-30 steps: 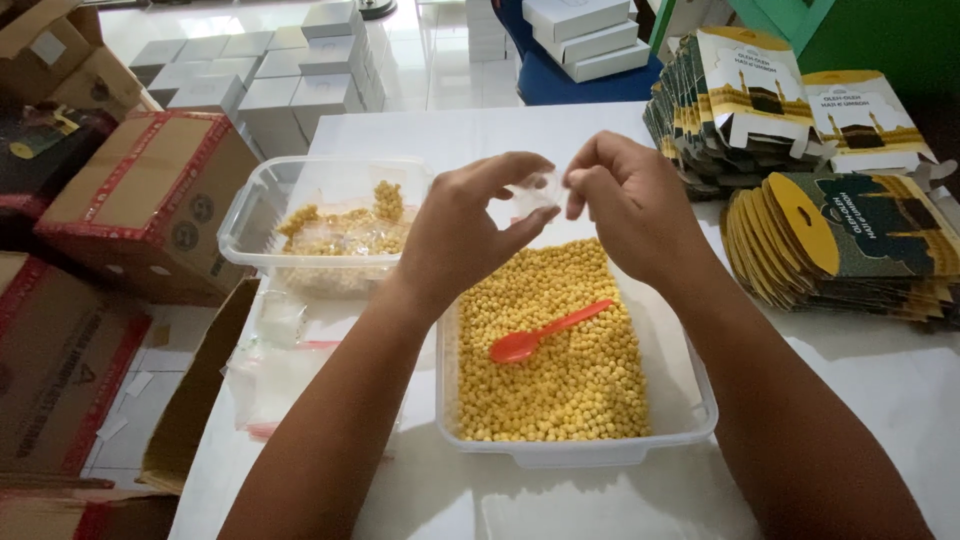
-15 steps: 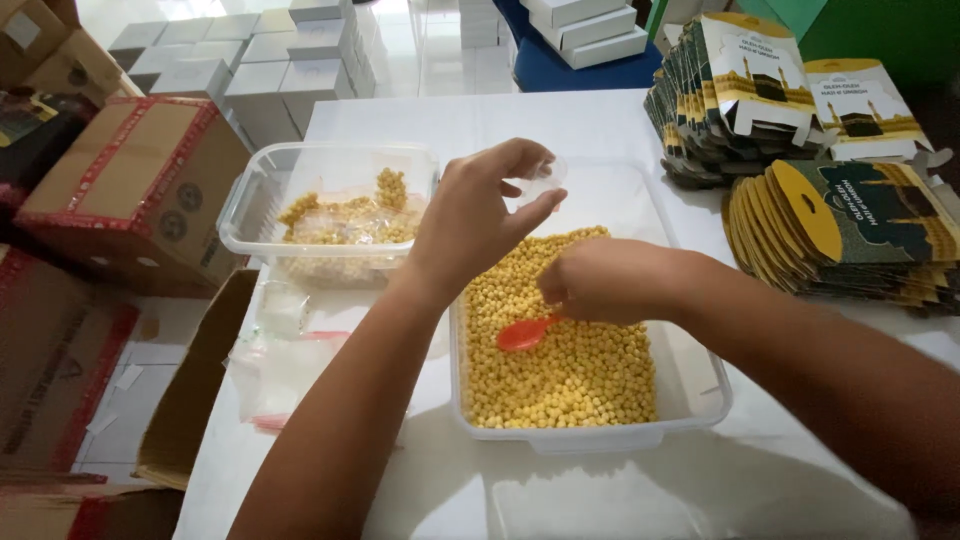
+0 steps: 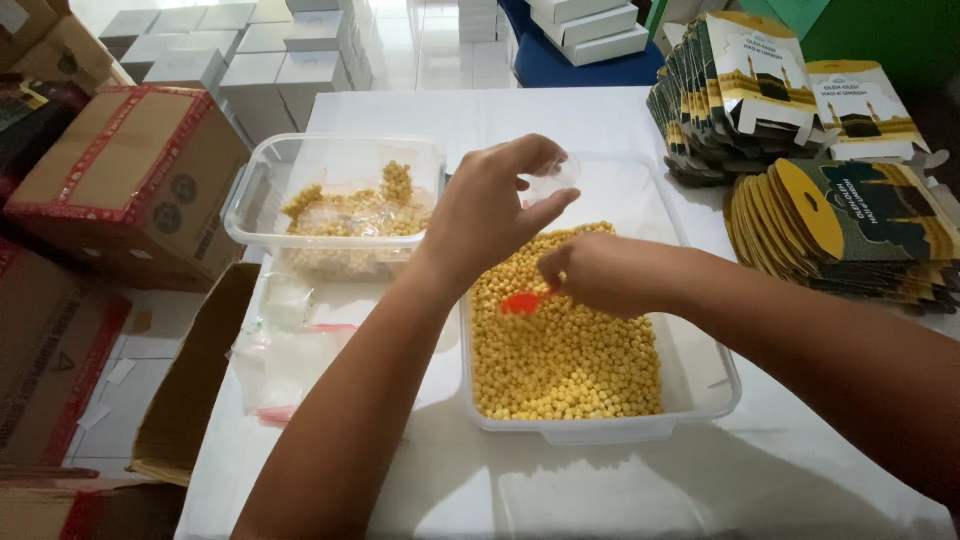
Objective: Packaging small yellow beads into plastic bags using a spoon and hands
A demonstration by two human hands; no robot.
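Head view, only one. Landmark: big clear tub (image 3: 700, 390) on the white table (image 3: 800, 480).

Counts: 2 clear tubs, 1 red spoon, 1 small clear bag in hand, 2 hands. Flat printed cartons in 2 stacks right of the big tub; exact number couldn't be told.

Left hand (image 3: 485, 215) was above the big tub's far end, thumb and fingers pinching a small clear plastic bag (image 3: 552, 182); bag looked crumpled, see-through, apparently empty.

Right hand (image 3: 600, 272) was over the big tub's middle, fingers closed round the red plastic spoon (image 3: 522, 302); bowl touched the yellow pellets (image 3: 570, 360). Pellets were small, round, covering the tub floor.

Second tub (image 3: 260, 200) sat left of the big tub, holding filled bags of pellets. Empty clear bags (image 3: 285, 365) lay left of it, near edge.
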